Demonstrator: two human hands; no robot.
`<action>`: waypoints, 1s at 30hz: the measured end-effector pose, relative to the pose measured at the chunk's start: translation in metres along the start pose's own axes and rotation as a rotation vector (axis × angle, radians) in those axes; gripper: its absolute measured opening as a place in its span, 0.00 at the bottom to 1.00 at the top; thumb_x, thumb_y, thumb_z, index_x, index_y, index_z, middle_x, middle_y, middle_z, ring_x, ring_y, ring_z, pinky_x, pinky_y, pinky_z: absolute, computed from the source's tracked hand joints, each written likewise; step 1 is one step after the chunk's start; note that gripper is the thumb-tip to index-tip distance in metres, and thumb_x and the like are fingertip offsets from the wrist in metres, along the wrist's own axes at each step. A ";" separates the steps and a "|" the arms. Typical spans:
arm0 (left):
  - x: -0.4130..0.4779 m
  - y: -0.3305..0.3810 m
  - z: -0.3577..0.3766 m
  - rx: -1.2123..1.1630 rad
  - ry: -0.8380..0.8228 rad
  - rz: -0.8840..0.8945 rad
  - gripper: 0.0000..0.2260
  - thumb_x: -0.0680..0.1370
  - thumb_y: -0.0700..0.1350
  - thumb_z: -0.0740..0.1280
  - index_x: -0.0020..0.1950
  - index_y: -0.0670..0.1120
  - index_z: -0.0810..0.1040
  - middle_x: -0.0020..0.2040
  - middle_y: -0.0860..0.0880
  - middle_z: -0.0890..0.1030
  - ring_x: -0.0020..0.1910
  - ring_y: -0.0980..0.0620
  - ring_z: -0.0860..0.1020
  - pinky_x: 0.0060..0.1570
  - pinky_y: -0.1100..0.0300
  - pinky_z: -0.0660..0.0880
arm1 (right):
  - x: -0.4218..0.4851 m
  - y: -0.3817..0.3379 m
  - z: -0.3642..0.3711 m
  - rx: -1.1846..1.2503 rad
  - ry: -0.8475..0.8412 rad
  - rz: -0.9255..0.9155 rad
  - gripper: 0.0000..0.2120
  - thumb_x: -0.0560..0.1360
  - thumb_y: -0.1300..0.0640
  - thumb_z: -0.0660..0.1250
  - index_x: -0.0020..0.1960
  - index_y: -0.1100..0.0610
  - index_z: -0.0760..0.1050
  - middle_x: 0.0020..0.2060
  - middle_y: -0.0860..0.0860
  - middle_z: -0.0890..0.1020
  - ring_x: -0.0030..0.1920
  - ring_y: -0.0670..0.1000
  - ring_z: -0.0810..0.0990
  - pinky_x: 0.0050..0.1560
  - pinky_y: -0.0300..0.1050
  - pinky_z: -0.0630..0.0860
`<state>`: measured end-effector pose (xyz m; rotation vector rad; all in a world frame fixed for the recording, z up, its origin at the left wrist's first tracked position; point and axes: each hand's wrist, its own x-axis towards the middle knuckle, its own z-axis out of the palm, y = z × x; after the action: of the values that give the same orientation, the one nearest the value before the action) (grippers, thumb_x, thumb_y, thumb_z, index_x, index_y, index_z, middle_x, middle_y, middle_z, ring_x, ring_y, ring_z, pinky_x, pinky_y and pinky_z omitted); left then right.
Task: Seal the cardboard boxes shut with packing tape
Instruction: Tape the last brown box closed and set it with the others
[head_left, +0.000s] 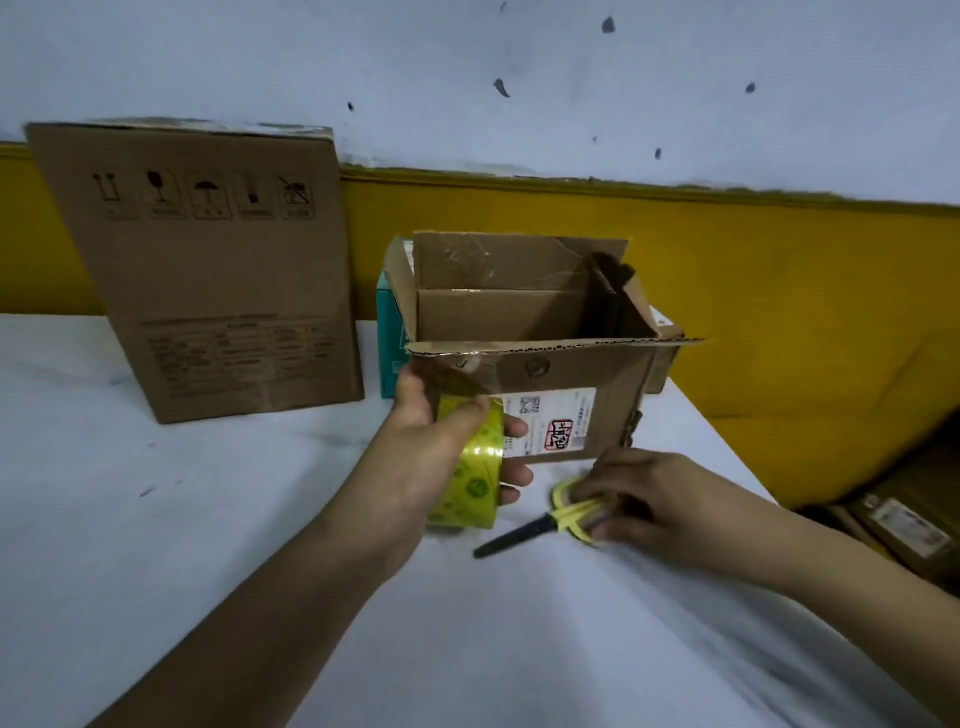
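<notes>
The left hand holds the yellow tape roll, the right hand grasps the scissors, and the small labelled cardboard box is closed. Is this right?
No: the head view shows the small labelled brown cardboard box open. Left hand holds the yellow tape roll; right hand grasps the yellow-handled scissors.

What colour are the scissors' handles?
Yellow, and the blades are black. The head view shows the scissors best.

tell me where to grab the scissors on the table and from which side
Take the yellow handle loops, coming from above on the right. The scissors lie flat on the white table with closed black blades pointing left, loops at the right end, where the right hand holds them. The left hand and tape roll crowd the blade side.
</notes>
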<state>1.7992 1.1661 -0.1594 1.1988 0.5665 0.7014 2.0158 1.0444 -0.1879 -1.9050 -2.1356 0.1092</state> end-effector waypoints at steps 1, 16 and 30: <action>0.000 -0.001 -0.001 0.002 0.003 0.000 0.16 0.83 0.42 0.62 0.66 0.59 0.66 0.46 0.42 0.85 0.36 0.40 0.83 0.40 0.48 0.77 | 0.002 -0.001 -0.001 0.003 -0.010 -0.002 0.16 0.75 0.47 0.71 0.61 0.47 0.79 0.48 0.34 0.73 0.47 0.31 0.73 0.48 0.25 0.66; -0.003 -0.014 -0.009 -0.003 -0.006 -0.033 0.16 0.83 0.44 0.61 0.68 0.60 0.65 0.50 0.44 0.85 0.36 0.40 0.84 0.43 0.46 0.79 | -0.012 -0.028 -0.063 -0.059 -0.027 0.277 0.08 0.70 0.42 0.74 0.44 0.36 0.75 0.33 0.35 0.80 0.31 0.44 0.74 0.30 0.37 0.68; -0.013 -0.013 -0.001 -0.029 0.025 -0.046 0.05 0.83 0.41 0.61 0.58 0.47 0.71 0.43 0.43 0.84 0.29 0.42 0.79 0.34 0.52 0.80 | 0.039 -0.069 -0.081 0.068 -0.191 0.238 0.28 0.59 0.23 0.61 0.45 0.41 0.82 0.38 0.45 0.82 0.34 0.47 0.74 0.33 0.42 0.71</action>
<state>1.7925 1.1547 -0.1720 1.1477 0.6010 0.6841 1.9665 1.0634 -0.0875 -2.1777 -1.9789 0.4211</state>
